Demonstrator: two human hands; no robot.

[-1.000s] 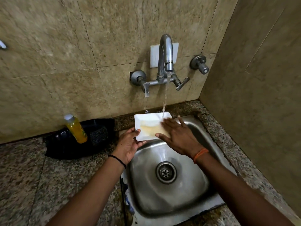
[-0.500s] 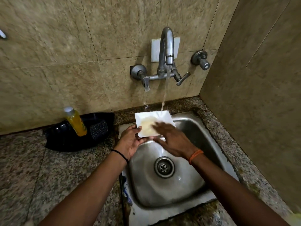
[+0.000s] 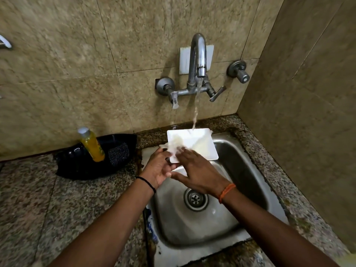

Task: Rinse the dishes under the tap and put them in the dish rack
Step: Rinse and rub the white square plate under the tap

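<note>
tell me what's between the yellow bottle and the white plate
In the head view, a dark scrub pad sits between the bottle and the plate, in the black tray.

The right hand [image 3: 198, 173] fingertips [image 3: 180, 151] smear into motion blur over the white rectangular plastic plate [image 3: 194, 142], hiding its 7 o'clock corner. At 9 o'clock a curved white-and-metal fixture [image 3: 5, 43] is cut by the frame edge, and both forearms run out at 6 o'clock. The label on the yellow liquid bottle [image 3: 92, 146] is too small to read.

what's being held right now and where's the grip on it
The left hand grips the white rectangular plate by its near left corner; the right hand lies flat on its surface, rubbing.
</note>
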